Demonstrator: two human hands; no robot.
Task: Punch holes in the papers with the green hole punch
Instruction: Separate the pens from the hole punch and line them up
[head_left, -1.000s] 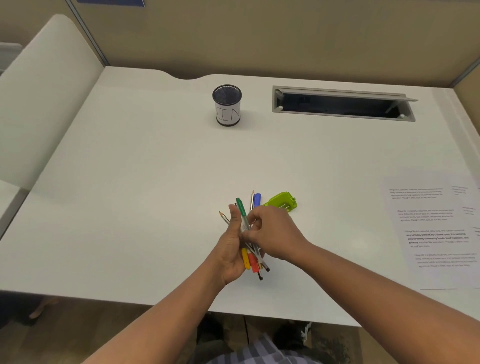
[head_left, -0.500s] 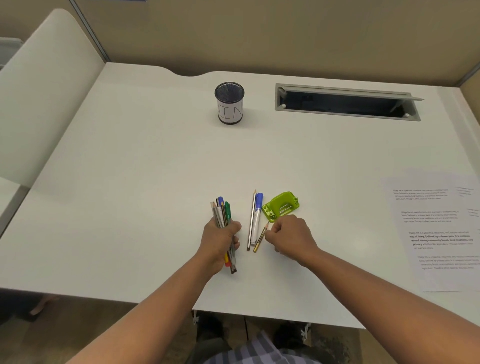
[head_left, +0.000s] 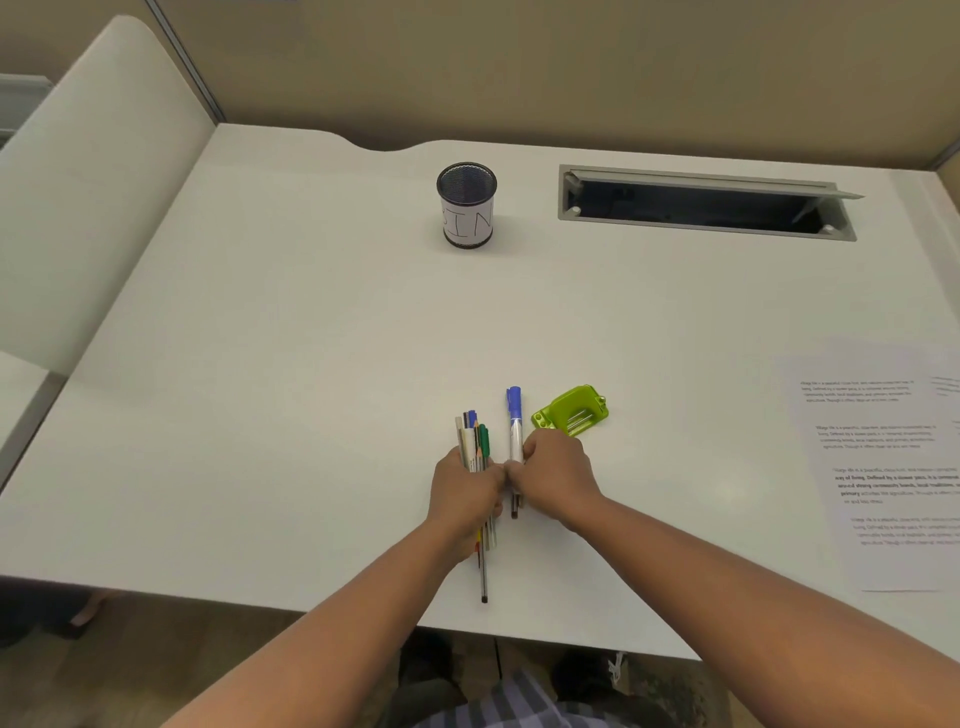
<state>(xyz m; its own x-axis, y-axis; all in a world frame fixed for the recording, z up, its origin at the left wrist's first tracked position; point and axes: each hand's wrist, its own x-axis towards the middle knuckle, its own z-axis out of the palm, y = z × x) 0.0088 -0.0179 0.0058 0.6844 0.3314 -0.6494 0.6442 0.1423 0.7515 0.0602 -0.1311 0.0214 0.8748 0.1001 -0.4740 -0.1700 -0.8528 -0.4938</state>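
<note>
Since half a second before, the right hand (head_left: 558, 480) had slid left from beside the green hole punch (head_left: 570, 410) and closed its grip on the blue-capped marker (head_left: 515, 423), its knuckles now touching the left hand (head_left: 465, 496). That left hand's grip was clenched around a bundle of pens (head_left: 475, 441) on the white counter (head_left: 311, 389). The punch sat just beyond the right hand, untouched. Printed papers (head_left: 893, 457) lay well apart near the right edge. A mesh pen cup (head_left: 466, 205) stood upright at the back.
</note>
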